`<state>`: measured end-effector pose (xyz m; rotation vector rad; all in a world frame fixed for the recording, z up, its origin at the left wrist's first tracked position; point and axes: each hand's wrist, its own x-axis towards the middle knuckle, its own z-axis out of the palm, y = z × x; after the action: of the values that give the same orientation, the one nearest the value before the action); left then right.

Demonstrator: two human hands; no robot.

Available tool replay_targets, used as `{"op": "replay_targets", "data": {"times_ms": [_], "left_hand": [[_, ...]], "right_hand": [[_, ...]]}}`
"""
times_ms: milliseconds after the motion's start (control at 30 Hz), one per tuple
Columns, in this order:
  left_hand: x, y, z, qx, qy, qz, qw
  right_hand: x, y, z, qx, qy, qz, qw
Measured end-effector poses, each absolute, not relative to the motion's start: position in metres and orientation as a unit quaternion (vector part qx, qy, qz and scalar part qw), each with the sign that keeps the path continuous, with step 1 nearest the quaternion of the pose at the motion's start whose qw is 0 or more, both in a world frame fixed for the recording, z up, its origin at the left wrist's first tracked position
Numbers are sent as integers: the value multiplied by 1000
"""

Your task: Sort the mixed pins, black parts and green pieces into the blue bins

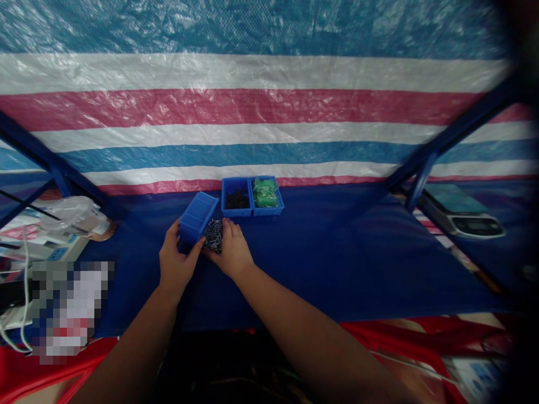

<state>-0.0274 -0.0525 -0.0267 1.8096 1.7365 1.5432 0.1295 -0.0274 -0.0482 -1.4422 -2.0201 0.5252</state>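
Near the counter's (337, 252) back edge, the left hand (174, 262) gripped the tilted blue bin (197, 217); the right hand (236, 251), its fingers curved, was touching the metal pieces (214, 235) just right of it.

Makeshift workshop stall: striped tarp (261, 106), parts bins (237, 212), scale (467, 216).

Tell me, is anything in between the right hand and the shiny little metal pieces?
No, nothing that I can see: the right hand is right up against the metal pieces. The tilted blue bin, held by the left hand, is on their other side.
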Motion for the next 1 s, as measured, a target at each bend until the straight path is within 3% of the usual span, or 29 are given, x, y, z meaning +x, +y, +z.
{"op": "replay_targets", "data": {"times_ms": [1000], "left_hand": [[-58,-34,-40,513,596,593,176]], "right_hand": [[129,-28,-45,-548,-764,186,287]]}}
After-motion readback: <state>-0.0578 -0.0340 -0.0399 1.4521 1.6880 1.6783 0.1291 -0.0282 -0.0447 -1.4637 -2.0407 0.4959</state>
